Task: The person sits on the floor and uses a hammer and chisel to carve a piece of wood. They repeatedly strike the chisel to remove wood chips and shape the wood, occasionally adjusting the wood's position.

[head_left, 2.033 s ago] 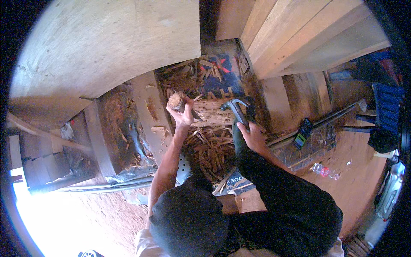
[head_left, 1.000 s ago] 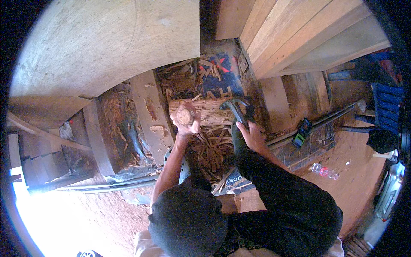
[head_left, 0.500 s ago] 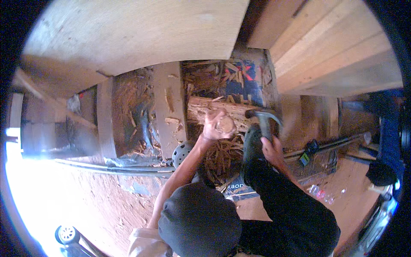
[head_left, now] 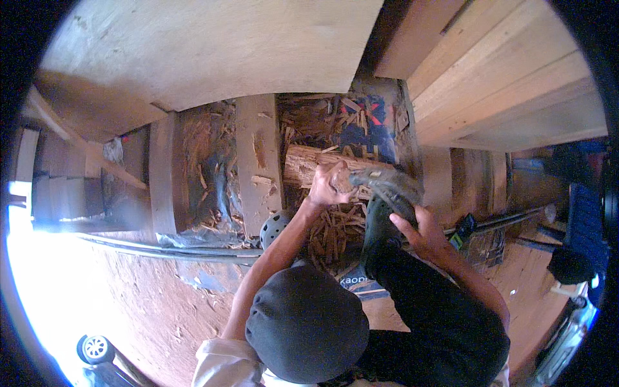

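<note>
Evidently left hand (head_left: 326,187) is wrapping round a wooden piece (head_left: 340,181), butt facing up by the splintered timber (head_left: 302,164), likely steadying it | right hand (head_left: 422,232) is gripping a hammer (head_left: 394,188) by its handle, presumably for leverage | I'm seeing its blurred head beside that butt, contact unclear.

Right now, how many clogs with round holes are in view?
2. A pale clog beside the left forearm, which partly covers it; a dark green clog left of the right hand, partly covered by the black trouser leg. Others may be hidden.

Large pale panel (head_left: 213,55), white-spoked wheel (head_left: 95,349).
</note>
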Motion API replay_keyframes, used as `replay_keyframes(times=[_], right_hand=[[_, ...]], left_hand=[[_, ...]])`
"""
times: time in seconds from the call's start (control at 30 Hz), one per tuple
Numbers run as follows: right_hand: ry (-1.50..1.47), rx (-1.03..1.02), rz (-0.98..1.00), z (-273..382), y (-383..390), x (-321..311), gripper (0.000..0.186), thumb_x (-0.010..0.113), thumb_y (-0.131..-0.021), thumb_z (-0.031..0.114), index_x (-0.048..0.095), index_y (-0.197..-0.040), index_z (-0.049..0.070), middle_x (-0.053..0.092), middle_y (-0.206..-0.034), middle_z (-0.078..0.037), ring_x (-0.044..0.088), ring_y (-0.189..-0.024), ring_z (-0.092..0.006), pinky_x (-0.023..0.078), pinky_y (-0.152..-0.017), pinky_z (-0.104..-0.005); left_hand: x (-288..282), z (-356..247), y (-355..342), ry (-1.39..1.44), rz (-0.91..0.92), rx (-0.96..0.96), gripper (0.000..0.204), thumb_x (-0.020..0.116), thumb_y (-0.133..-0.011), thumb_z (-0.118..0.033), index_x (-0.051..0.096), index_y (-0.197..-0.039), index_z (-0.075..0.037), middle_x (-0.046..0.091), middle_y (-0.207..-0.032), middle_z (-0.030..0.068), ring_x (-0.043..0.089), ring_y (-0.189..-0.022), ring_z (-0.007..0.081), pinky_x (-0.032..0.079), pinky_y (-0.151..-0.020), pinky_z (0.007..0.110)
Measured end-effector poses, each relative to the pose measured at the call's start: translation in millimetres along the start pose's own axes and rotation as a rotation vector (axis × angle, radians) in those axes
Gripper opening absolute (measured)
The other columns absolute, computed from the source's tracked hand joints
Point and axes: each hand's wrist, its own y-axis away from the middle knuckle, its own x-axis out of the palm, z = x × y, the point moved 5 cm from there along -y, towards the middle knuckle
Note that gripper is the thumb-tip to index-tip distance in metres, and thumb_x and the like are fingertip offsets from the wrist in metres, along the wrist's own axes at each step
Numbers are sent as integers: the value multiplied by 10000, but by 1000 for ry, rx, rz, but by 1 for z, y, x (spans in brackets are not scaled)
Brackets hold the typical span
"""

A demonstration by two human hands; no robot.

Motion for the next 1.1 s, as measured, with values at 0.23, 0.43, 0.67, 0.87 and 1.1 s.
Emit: replay_keyframes(times=[0.23,0.43,0.67,0.87,1.1], right_hand=[[-205,236,-155,-58,-8,26,416,573,-824,402,585,-924,-1,620,-857,-218,585,-805,-389,443,-757,-443],[195,237,-218,-130,-32,66,366,569,-853,335,575,-917,-25,608,-761,-188,589,-724,-330,441,-702,-386],[138,247,-303,-154,-29,77,362,554,-867,339,590,-902,-19,592,-718,-160,580,-694,-298,435,-671,-382],[97,296,-306,-169,-32,84,386,541,-870,368,593,-867,-15,549,-656,-114,538,-627,-237,417,-618,-364],[0,309,-255,-148,-30,75,409,535,-865,387,577,-910,-18,582,-769,-177,561,-734,-297,420,-704,-381]], left_hand=[[-5,2,-45,289,-117,-136,193,644,-633,-138,549,-742,-10,520,-580,38,483,-507,121,432,-513,288],[-27,35,-87,43,-223,-187,136,563,-691,-88,528,-782,7,431,-507,16,368,-464,73,343,-436,267],[-16,58,-80,271,-324,-493,115,594,-714,-92,552,-754,7,503,-565,4,431,-497,83,364,-455,272],[-36,34,-70,398,-357,-808,140,577,-718,-148,537,-726,-13,509,-555,37,451,-448,104,360,-421,256],[-52,2,-39,419,-738,-577,333,590,-767,-108,357,-978,5,484,-664,62,465,-524,133,400,-481,284]])
